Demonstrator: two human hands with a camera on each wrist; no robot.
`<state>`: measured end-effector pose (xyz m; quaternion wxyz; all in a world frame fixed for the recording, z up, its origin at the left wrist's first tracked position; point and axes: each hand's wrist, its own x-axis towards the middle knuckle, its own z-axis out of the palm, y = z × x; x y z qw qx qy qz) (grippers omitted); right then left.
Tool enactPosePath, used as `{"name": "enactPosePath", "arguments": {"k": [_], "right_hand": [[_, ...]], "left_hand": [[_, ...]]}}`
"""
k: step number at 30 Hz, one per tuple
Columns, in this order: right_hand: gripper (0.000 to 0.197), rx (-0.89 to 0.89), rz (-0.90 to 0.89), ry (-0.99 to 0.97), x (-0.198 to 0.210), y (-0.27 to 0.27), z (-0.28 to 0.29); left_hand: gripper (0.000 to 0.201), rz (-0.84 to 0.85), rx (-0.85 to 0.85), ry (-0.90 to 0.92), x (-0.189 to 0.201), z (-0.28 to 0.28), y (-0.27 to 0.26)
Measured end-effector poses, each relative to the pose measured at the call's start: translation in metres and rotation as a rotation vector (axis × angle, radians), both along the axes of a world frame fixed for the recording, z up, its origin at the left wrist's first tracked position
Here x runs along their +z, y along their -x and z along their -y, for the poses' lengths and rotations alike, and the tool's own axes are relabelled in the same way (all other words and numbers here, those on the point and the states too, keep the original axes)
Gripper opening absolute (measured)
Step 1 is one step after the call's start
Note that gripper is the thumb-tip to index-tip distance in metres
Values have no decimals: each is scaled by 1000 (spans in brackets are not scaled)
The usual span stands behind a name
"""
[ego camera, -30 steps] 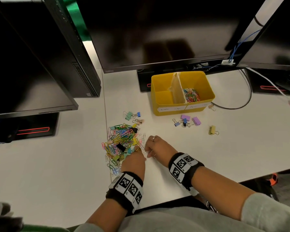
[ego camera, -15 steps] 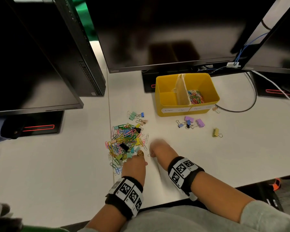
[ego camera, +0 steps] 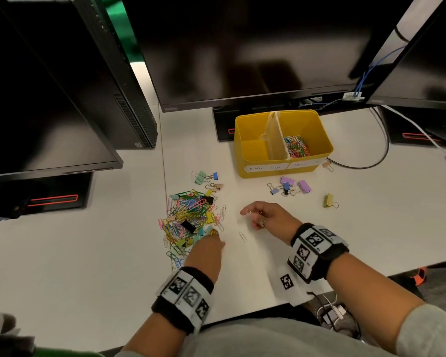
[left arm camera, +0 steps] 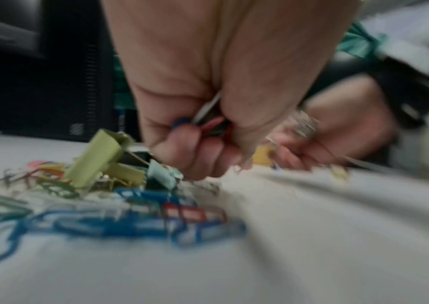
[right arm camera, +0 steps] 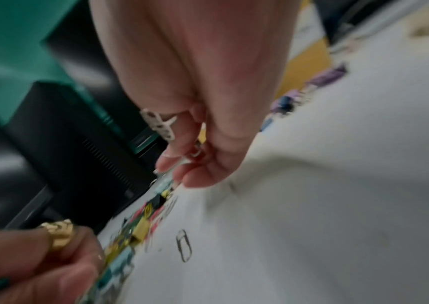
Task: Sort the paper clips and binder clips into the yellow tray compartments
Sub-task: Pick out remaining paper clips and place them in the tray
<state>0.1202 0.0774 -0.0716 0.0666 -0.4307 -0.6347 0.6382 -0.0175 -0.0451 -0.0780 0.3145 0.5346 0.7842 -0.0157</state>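
Paper clips [ego camera: 188, 217], thin bent wire loops, heaped on smooth desk [ego camera: 62, 253]

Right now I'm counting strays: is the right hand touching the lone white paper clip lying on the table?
Apart. The head view shows bare table between the right hand and the lone white paper clip.

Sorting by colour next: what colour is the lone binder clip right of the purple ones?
Pale yellow binder clip, clearest in the head view.

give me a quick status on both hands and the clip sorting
Left hand grips a bunch of paper clips at the pile. Right hand pinches one paper clip. Yellow tray: paper clips in the right compartment only, binder clips unsorted. Nothing blocking.
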Motion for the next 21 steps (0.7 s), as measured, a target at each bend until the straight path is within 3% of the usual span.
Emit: {"name": "enactPosePath", "arguments": {"k": [3,6,9,11,14,18,20,21], "right_hand": [[27,-140,-123,298,3,-3,5],[22,-234,-67,377,4,5,12],[31,8,319,-37,-1,11,18],[32,168,494,-302,-3,14,24],[21,285,569,-486,-5,21,33],[13,363,559,-490,-3,29,35],[9,360,462,-454,0,32,33],[16,337,414,-420,1,35,30]], "left_hand": [[25,292,188,-165,21,-7,18],[27,751,382,-209,26,-8,33],[27,1099,629,-199,28,-9,38],[22,1231,728,-212,31,-10,40],[23,1301,751,-222,31,-11,41],[28,1339,880,-213,36,-14,44],[30,1218,904,-207,38,-16,46],[31,1040,842,-212,38,-18,46]]}}
